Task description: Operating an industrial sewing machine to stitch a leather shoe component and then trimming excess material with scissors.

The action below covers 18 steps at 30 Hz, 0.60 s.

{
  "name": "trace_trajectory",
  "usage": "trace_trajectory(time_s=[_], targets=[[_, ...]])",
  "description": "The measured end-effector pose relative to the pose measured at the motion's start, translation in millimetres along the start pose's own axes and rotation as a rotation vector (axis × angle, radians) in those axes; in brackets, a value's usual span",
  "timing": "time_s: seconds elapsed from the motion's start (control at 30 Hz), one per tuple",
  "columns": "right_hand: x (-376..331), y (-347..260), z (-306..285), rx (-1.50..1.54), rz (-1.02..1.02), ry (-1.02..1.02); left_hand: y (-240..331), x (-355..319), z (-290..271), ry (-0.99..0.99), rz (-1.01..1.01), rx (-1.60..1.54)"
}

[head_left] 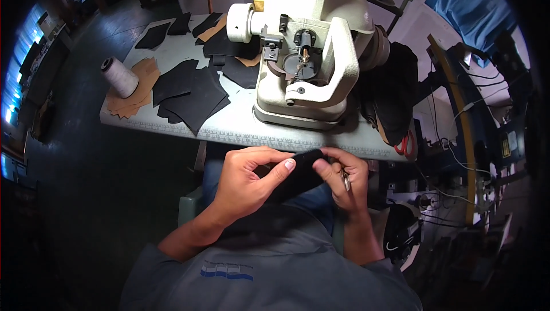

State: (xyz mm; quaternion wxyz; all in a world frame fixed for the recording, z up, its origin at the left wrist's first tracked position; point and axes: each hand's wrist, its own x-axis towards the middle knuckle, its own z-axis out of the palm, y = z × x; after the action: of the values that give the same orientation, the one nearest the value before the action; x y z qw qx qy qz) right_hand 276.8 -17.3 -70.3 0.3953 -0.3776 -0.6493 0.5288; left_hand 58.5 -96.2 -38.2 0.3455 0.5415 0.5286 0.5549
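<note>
- The black piece was held in the lap, below the near edge of the surface and at about 6 o'clock from the cream-coloured machine; it was kept clear of the surface and not laid on it.
- The long axis of the black piece ran from roughly 1 o'clock, up near the fingertips, down to 7 o'clock, toward the body; the lower end was lost against dark cloth and could not be traced.
- The left hand was closed on it in a pinch, the thumb pressed on its upper face and the fingers curled behind; from this grip the piece lay at about 3 o'clock.
- The right hand was closed on the other edge, the fingers wrapped over the top end; a small metal object was seen tucked in the same hand, its kind not made out; from this grip the piece lay at about 9 o'clock.
- The two grips were set nearly touching at the upper end; neither hand was judged clearly nearer.
- Loose black and tan cut pieces and a white thread spool were left on the surface at 10 o'clock from the hands, well apart from them.
</note>
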Motion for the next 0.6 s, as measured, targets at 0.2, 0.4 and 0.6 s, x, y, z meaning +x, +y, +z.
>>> trace_trajectory(time_s=[0.2, 0.4, 0.6], targets=[[13, -1, 4, 0.485, 0.125, -0.104, -16, -1, -4, -0.236, -0.117, -0.347], [21, 33, 20, 0.996, 0.219, -0.433, -43, 0, -5, -0.341, -0.416, -0.582], [35, 11, 13, 0.369, 0.072, 0.001, -57, -16, -34, -0.156, -0.516, -0.731]])
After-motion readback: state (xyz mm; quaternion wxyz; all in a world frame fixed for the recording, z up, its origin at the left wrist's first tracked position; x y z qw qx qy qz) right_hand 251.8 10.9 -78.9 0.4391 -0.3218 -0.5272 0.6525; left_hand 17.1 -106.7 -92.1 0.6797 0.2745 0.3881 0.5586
